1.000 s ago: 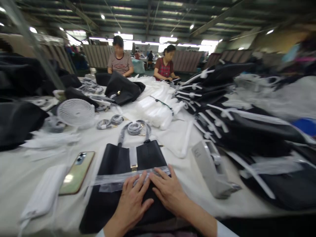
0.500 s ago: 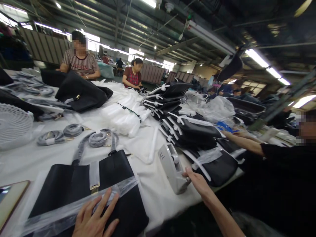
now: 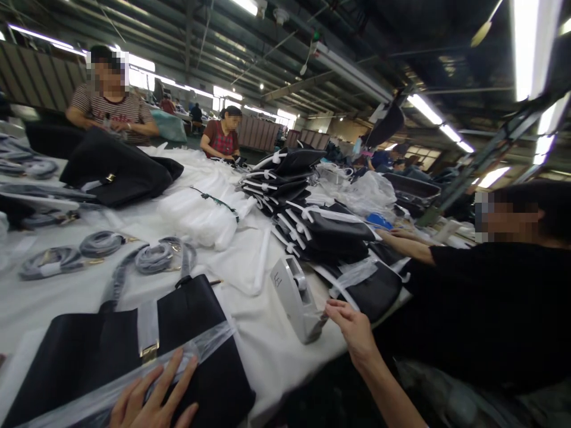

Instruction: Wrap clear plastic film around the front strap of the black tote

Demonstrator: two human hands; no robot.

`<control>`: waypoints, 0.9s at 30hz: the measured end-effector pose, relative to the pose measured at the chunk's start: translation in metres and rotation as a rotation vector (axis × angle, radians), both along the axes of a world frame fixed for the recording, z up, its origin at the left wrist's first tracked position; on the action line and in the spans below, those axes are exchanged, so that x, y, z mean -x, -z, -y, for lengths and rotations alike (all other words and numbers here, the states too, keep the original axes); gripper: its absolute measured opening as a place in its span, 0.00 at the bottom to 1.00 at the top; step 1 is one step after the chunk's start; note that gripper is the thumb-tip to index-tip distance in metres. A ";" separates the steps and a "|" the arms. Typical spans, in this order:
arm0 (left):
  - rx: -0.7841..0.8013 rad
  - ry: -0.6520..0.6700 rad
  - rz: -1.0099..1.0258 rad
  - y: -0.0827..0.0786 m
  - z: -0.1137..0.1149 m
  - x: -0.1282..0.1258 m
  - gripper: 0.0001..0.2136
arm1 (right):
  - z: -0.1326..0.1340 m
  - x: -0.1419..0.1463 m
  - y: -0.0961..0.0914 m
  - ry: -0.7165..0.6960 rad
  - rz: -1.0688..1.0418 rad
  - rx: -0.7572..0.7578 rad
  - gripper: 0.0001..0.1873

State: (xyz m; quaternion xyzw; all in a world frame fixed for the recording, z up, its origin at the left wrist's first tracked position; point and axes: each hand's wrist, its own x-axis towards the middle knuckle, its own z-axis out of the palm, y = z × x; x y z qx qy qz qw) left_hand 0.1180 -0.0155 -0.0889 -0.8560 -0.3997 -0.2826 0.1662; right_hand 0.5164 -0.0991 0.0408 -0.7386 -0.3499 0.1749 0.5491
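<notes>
A black handbag (image 3: 89, 351) with a gold clasp lies flat on the white table (image 3: 276, 345) in front of me. A clear plastic strip (image 3: 134, 371) runs across it. My left hand (image 3: 151, 398) rests on the strip and the bag with fingers spread out flat. My right hand (image 3: 352, 327) reaches to the front of a grey tape dispenser (image 3: 294, 291) at the table's edge, its fingers curled close to the cutter end. Whether they pinch tape is unclear.
A stack of black bags (image 3: 321, 226) with white wrapped handles lies right of the dispenser. A person in black (image 3: 482, 303) reaches over it. Coiled grey straps (image 3: 102, 244) and white foam sleeves (image 3: 200, 214) lie farther back. Two seated people (image 3: 111, 107) work at the far end.
My right hand left the bag and went right to the tape dispenser. My view swung right, so the phone and fan dropped out and the person in black came in.
</notes>
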 end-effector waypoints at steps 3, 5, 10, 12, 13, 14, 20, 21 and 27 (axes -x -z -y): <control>0.073 0.016 0.010 -0.004 0.004 0.000 0.30 | 0.022 0.008 -0.002 0.072 -0.001 -0.051 0.23; 0.103 0.015 0.017 -0.007 0.006 0.001 0.29 | 0.034 0.012 0.001 0.107 -0.007 -0.036 0.23; 0.145 0.008 0.042 -0.008 0.009 0.002 0.28 | 0.052 0.021 0.027 0.143 -0.050 0.031 0.24; 0.155 0.012 0.049 -0.007 0.009 0.003 0.28 | 0.053 0.023 0.041 0.131 -0.064 0.044 0.24; 0.157 0.012 0.052 -0.006 0.009 0.003 0.28 | 0.052 0.023 0.048 0.125 -0.078 0.057 0.25; 0.159 0.010 0.055 -0.006 0.009 0.003 0.28 | 0.050 0.022 0.054 0.120 -0.091 0.074 0.26; 0.175 0.005 0.039 -0.009 0.012 0.003 0.28 | 0.039 0.011 0.077 0.137 0.104 0.195 0.30; 0.176 0.007 0.037 -0.010 0.012 0.002 0.28 | 0.039 0.008 0.079 0.146 0.131 0.205 0.29; 0.196 0.017 0.017 -0.018 0.013 -0.001 0.28 | 0.064 0.008 0.077 0.131 0.303 0.301 0.28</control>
